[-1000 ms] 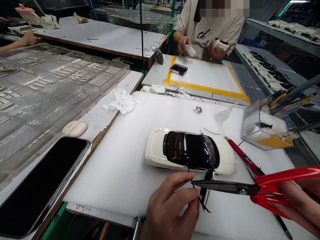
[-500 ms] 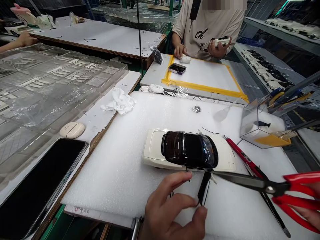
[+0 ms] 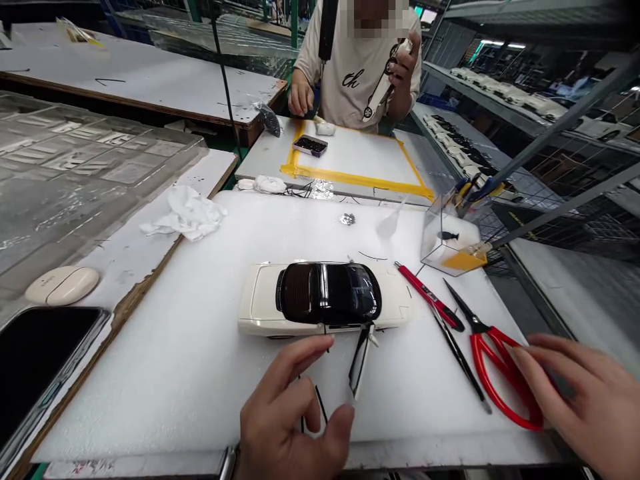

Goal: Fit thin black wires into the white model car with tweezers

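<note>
A cream model car (image 3: 320,300) with a black roof lies on the white foam sheet, one door (image 3: 361,360) swung out toward me. My left hand (image 3: 295,407) is just in front of the car, index finger and thumb apart on the left of that door, with nothing visibly gripped. Thin black strips (image 3: 321,404) show on the foam by its fingers. Red-handled scissors (image 3: 505,373) lie flat at the right, blades pointing away. My right hand (image 3: 580,393) is over their handle, fingers stretched out; some fingertips overlap the handle, and whether they touch it I cannot tell.
Beside the scissors lie a red pen-like tool (image 3: 430,297) and black tweezers (image 3: 463,363). Behind stands a clear box (image 3: 453,243). At left are a crumpled white cloth (image 3: 187,212), a phone (image 3: 47,380) and an earbud case (image 3: 63,285). Opposite, a co-worker (image 3: 360,73) holds another model car.
The scissors, held by my right hand near the car door before, now lie on the foam, and that hand's fingers have loosened. The view has shifted right. The co-worker has raised and tilted their car.
</note>
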`<state>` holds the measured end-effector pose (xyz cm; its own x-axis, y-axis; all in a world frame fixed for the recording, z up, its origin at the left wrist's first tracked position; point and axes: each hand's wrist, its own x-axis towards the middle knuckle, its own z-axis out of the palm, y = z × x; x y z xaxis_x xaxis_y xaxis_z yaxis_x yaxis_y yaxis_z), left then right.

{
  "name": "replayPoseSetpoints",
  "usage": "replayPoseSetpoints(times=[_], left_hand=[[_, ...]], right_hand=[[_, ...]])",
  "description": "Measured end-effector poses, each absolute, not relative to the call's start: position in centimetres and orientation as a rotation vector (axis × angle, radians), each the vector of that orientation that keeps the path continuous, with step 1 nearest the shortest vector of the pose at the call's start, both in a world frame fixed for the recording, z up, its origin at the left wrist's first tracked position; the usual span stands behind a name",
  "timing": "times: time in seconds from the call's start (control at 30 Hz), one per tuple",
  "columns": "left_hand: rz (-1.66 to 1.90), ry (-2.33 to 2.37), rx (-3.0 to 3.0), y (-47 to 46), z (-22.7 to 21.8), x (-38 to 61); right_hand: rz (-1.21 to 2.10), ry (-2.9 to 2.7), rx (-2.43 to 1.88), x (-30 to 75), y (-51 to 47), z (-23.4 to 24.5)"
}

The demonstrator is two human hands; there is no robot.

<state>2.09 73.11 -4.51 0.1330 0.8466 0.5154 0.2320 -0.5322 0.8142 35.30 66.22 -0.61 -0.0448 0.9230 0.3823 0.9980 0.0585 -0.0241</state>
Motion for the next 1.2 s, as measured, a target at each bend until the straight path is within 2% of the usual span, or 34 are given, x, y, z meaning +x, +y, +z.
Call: replayPoseSetpoints(times=[0.1, 0.27, 0.4, 0.47, 0.77, 0.9, 1.07, 1.13, 1.2], left_hand=[[1.408, 1.036, 1.851, 73.3, -4.3, 2.2], [1.415, 1.025, 1.792, 73.2, -4.6, 2.1], [1.408, 0.996, 1.765, 73.0, -5.0, 2.1], [1.395, 0.987, 1.762, 73.0, -5.0, 2.1], [1.388, 0.972, 1.77, 73.1, -5.0, 2.2], [1.397, 0.972, 1.728, 73.0, -4.9, 2.2], [1.41, 0.984, 1.678, 72.9, -4.7, 2.3], [1.413, 0.994, 1.666, 73.0, -4.7, 2.3], [1.417, 1.001, 1.655, 73.0, -4.7, 2.3]], right_hand=[[-0.453, -1.997, -1.832, 33.1, 70.8, 0.6], [0.151, -1.787, -1.698, 27.9, 82.2, -0.1], [-0.016, -1.605, -1.848, 25.7, 88.4, -2.1], [0.004, -1.445, -1.902, 25.6, 89.7, -2.9], [0.24, -1.201, -1.828, 27.0, 90.5, -4.5], [0.357, -1.214, -1.562, 25.2, 88.4, -1.7], [0.852, -1.084, -1.032, 23.1, 82.9, 2.4], [0.959, -1.019, -0.962, 22.8, 80.9, 2.7], [0.923, -1.079, -0.976, 22.6, 79.2, 2.3]])
